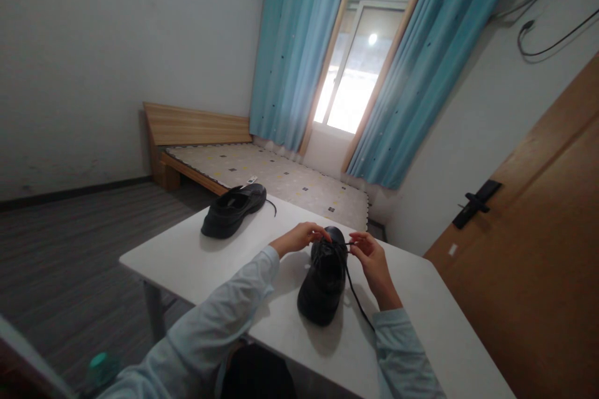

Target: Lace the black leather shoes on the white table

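Note:
A black lace-up shoe [322,296] stands on the white table in front of me, its heel towards me. My right hand [372,255], on the shoe's right side, pinches a black shoelace [358,300] near the eyelets; a loose length trails down across the tabletop. From the left, my left hand [304,237] reaches over the front of the shoe. Its fingertips are closed at the lacing, though the exact piece of lace between them is hard to make out. A second black shoe [233,212] rests at the table's far left, with a lace end sticking out.
The white table [178,262] has rounded corners. Behind it stands a wooden bed [199,124] with a patterned mattress [281,169]. Blue curtains [299,50] flank a bright window. To the right is a wooden door [533,249] with a black handle. A green-capped bottle [99,363] is low left.

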`<action>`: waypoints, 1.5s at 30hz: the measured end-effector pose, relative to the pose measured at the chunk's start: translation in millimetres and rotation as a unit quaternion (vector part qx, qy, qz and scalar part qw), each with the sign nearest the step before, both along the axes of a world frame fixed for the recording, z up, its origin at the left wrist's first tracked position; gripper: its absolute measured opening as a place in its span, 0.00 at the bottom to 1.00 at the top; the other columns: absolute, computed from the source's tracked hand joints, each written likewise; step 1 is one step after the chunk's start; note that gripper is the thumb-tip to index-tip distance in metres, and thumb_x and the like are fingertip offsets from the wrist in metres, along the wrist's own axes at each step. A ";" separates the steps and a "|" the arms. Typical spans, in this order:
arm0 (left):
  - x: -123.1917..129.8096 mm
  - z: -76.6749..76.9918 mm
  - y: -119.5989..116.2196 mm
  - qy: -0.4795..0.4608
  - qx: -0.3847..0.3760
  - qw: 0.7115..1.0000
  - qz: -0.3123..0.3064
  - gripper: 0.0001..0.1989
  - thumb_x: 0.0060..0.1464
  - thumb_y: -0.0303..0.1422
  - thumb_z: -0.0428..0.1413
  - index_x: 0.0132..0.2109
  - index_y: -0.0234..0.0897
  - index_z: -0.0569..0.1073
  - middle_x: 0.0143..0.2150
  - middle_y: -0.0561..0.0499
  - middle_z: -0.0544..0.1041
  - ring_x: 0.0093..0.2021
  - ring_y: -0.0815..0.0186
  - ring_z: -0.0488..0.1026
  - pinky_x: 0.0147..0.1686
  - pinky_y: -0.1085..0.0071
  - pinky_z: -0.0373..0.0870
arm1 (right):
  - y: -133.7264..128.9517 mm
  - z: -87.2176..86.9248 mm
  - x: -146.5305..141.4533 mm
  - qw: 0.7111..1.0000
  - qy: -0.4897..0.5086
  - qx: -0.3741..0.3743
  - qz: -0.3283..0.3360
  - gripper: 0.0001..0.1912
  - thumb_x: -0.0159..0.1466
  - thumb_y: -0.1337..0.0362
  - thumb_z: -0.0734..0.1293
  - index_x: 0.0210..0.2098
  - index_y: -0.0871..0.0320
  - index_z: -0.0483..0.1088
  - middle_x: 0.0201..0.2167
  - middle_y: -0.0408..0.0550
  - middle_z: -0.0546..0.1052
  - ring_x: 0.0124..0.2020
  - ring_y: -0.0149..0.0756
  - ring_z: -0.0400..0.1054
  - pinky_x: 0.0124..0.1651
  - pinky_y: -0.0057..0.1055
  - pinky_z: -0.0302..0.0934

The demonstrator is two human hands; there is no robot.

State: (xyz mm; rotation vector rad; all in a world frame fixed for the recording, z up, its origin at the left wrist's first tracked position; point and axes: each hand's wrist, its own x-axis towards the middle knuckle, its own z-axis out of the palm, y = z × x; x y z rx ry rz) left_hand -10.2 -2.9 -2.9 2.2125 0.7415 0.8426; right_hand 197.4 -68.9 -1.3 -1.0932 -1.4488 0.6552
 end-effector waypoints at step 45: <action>0.3 0.4 0.1 0.011 -0.002 1.000 0.009 0.16 0.54 0.24 0.46 0.42 0.34 0.78 0.35 0.48 0.75 0.33 0.70 0.67 0.31 0.78 0.64 | -3.9 6.0 28.7 0.966 0.247 -0.053 -0.060 0.20 0.46 0.58 0.74 0.30 0.56 0.60 0.26 0.42 0.77 0.25 0.35 0.74 0.33 0.37 0.71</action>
